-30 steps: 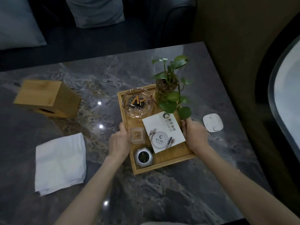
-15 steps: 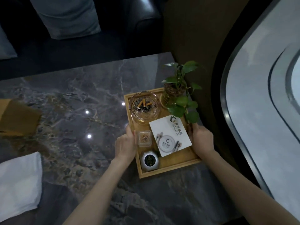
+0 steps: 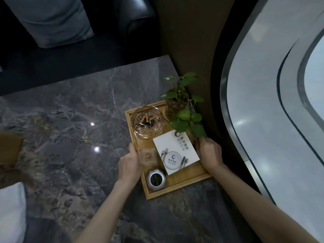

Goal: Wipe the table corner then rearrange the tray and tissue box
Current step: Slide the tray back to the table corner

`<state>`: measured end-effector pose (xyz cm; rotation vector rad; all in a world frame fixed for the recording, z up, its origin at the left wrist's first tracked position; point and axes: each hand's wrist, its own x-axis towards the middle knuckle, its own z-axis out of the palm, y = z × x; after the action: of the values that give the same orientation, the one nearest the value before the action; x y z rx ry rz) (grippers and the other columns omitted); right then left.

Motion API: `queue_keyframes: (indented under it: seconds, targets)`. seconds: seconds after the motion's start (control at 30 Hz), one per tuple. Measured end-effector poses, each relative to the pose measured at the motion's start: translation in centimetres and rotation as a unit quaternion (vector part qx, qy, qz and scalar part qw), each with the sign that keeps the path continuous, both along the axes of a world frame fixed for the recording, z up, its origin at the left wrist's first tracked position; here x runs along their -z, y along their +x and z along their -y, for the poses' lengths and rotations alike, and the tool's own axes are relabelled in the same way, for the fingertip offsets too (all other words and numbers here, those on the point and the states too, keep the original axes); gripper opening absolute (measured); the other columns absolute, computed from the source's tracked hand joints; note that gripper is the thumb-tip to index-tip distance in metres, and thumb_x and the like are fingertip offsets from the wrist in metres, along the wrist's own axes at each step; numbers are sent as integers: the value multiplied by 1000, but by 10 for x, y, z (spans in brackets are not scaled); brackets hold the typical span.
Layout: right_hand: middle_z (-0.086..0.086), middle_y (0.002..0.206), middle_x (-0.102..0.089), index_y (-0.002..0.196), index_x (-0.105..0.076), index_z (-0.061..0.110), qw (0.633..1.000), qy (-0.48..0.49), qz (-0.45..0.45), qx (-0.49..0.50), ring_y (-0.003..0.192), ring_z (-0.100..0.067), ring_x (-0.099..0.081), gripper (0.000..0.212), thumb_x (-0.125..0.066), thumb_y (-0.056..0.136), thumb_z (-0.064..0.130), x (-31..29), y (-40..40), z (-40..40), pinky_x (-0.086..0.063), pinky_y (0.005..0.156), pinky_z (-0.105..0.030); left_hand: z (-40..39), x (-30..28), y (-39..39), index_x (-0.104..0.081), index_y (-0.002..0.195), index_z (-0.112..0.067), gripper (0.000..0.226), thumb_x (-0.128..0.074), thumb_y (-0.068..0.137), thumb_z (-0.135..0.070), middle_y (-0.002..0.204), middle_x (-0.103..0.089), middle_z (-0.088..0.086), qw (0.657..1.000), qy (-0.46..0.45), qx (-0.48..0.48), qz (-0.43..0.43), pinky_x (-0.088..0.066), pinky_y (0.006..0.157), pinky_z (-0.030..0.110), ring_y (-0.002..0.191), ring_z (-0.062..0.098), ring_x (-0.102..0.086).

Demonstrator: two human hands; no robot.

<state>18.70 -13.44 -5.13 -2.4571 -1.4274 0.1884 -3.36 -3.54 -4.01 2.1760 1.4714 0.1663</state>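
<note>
A wooden tray [image 3: 177,187] sits at the right edge of the dark marble table [image 3: 70,111], close to its far right corner. My left hand [image 3: 129,163] grips the tray's left rim and my right hand [image 3: 209,155] grips its right rim. On the tray stand a glass ashtray [image 3: 148,121] with cigarette butts, a potted green plant [image 3: 182,109], a white card [image 3: 176,153], a small clear toothpick box [image 3: 148,156] and a round silver container [image 3: 156,178]. The wooden tissue box [image 3: 9,149] is cut off at the left edge. A white cloth [image 3: 12,214] lies at the lower left.
A dark leather sofa [image 3: 136,18] with a grey cushion [image 3: 50,20] stands behind the table. Right of the table runs a brown floor strip, then a curved pale surface [image 3: 273,102] with a dark rim.
Both hands have slid the tray to the right, up to the table's right edge. The view has turned right, so the tissue box and cloth are now mostly out of frame.
</note>
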Motion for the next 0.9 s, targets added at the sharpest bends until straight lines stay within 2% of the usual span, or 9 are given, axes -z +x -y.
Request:
queue_keyframes:
  seconds: [0.2,0.4,0.47,0.57,0.67,0.7,0.77,0.83,0.9]
  targets:
    - [-26,55,-59,73,-58,-6,1000,17,-8,6,45,-37,-57,8,-67,74,-6,6,1,1,-41,38,-32,1,8,1,-43,103,0,17,-41,93,-12,78,-67,24,1000,10,-1,2,-42,57,40,67,40,-62]
    - [-23,62,-61,80,-58,-3,1000,10,-21,10,52,-36,-59,7,-62,82,2,5,1,4,-37,43,-30,2,8,0,-41,114,1,27,-41,93,-15,82,-68,23,1000,7,-6,2,-47,63,44,72,40,-63]
    - [-23,69,-63,86,-58,-1,999,-10,-31,14,59,-37,-60,9,-57,87,8,1,1,4,-35,48,-31,1,6,-1,-40,115,-1,28,-40,94,-19,86,-67,23,1000,1,-2,-5,-47,65,44,76,40,-63]
    - [-22,88,-66,102,-58,4,996,-50,-61,34,77,-38,-62,18,-48,92,14,-7,1,4,-43,56,-35,1,1,-5,-40,114,-7,29,-35,95,-28,90,-66,22,1000,-12,-2,-14,-48,68,44,81,39,-62]
    - [-21,117,-57,125,-50,8,986,-79,-128,66,106,-35,-51,33,-43,93,15,-17,-4,13,-46,81,-41,5,-6,-8,-46,109,-9,27,-35,95,-28,96,-63,20,1000,-14,-9,13,-50,74,49,86,38,-60]
    - [-20,124,-52,129,-47,8,983,-51,-158,84,113,-34,-45,36,-44,94,15,-20,-9,19,-42,89,-40,8,-7,-9,-48,110,-7,25,-37,94,-25,104,-59,20,1000,-8,-11,28,-50,79,50,92,37,-59]
    - [-17,129,-48,131,-46,8,968,41,-211,129,119,-29,-39,38,-46,94,15,-25,-25,38,-34,96,-34,14,-4,-13,-44,122,-3,34,-42,93,-21,131,-43,23,1000,17,-2,18,-41,97,49,118,38,-45]
    - [-12,124,-51,125,-49,10,940,119,-254,195,114,-23,-45,33,-48,93,17,-28,-46,60,-36,93,-30,20,0,-18,-33,134,-2,48,-42,93,-26,150,-21,20,997,60,24,-36,-24,110,47,136,34,-22]
    - [-5,107,-59,111,-54,17,909,165,-281,261,100,-20,-56,20,-48,93,24,-26,-71,80,-43,81,-30,26,5,-22,-24,139,-3,55,-36,94,-33,154,-10,15,993,78,41,-76,-10,114,46,142,28,-8]
